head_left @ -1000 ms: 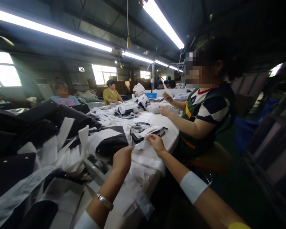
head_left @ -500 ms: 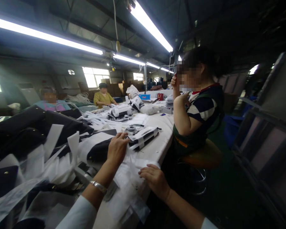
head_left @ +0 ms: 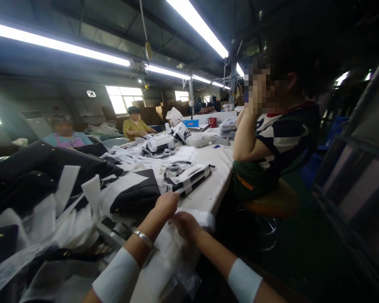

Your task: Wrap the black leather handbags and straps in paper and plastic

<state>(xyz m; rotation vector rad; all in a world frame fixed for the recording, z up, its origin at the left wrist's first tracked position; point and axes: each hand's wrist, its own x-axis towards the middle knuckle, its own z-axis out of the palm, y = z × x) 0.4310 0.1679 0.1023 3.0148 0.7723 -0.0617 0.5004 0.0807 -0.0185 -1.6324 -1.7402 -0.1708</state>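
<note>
My left hand [head_left: 166, 205] is closed above the near edge of the worktable, a silver bracelet on its wrist; what its fingers grip is hidden. Just below and to the right, my right hand [head_left: 188, 226] has its fingers curled on a clear plastic bag [head_left: 173, 242], one of several thin bags heaped along the table edge. Beyond my hands lies a black-and-white bundle [head_left: 189, 179] with a white band around it, a coiled grey cord [head_left: 174, 167] beside it. Left of my left hand rests a black fabric pouch [head_left: 139, 195] with white sheet material on it.
Black fabric pieces [head_left: 66, 168] and white strips [head_left: 68, 185] pile up on the left. A co-worker [head_left: 271, 139] sits on a stool at the right, hands raised to the head. Two people sit across the table [head_left: 216, 168]. A metal-framed rack [head_left: 344, 176] stands at far right.
My hands have come close together; the left has closed and dropped slightly, and the right has moved left onto the plastic. The co-worker at the right has raised both hands to the head.
</note>
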